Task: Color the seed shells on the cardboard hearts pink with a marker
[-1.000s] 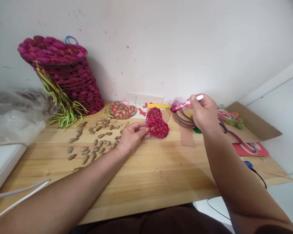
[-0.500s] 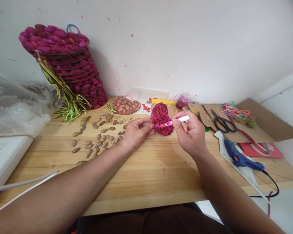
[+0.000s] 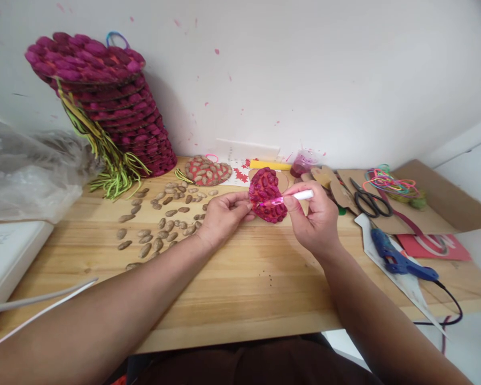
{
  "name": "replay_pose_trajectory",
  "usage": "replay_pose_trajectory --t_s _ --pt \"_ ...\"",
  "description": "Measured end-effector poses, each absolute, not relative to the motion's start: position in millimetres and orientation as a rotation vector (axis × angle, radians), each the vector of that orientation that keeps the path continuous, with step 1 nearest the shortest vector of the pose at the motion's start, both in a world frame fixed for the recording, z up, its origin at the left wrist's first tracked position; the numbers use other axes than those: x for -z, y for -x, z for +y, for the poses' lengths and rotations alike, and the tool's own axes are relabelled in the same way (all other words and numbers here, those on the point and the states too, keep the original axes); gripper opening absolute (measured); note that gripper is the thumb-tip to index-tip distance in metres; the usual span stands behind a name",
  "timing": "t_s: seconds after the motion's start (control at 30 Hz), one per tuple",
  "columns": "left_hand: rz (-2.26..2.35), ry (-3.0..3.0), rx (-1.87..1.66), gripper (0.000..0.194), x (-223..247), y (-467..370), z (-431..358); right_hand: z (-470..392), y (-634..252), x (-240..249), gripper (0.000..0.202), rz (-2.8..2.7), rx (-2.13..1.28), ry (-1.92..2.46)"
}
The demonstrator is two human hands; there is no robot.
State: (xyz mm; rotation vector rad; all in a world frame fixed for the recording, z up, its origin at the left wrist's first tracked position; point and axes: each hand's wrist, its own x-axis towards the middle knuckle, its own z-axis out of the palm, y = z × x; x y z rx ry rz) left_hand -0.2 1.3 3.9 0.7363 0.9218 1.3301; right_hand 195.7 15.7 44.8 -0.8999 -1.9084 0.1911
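My left hand (image 3: 229,215) pinches the left edge of a peanut-covered piece (image 3: 269,184) coloured deep magenta, holding it tilted up above the table. In my right hand (image 3: 315,216) is a paintbrush (image 3: 303,195) with a white handle and a pink-stained front part. Its tip touches the lower left of the piece, close to my left fingertips. Loose unpainted peanuts (image 3: 162,224) lie scattered left of my left hand. Behind them rests another peanut-covered piece (image 3: 208,171) on a red base, its peanuts still natural brown. A cup of magenta paint (image 3: 300,164) stands behind my right hand.
A tall magenta peanut-covered cylinder (image 3: 124,117) with a green tassel stands back left, beside a clear plastic bag (image 3: 28,171). To the right lie black scissors (image 3: 371,200), a blue glue gun (image 3: 401,262) with its cord, and cardboard (image 3: 444,200) holding coloured strings (image 3: 390,182).
The brush tip has shifted very slightly on the lower left of the magenta piece. Both hands keep their holds; the whole view has moved a little.
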Motion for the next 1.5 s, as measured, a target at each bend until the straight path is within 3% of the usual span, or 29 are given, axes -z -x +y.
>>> replay_pose_trajectory --t_s 1.5 --pt "0.917 -0.823 -1.324 0.033 -5 -1 -2 10 -191 -54 0.003 -1.972 -0.013 0.834"
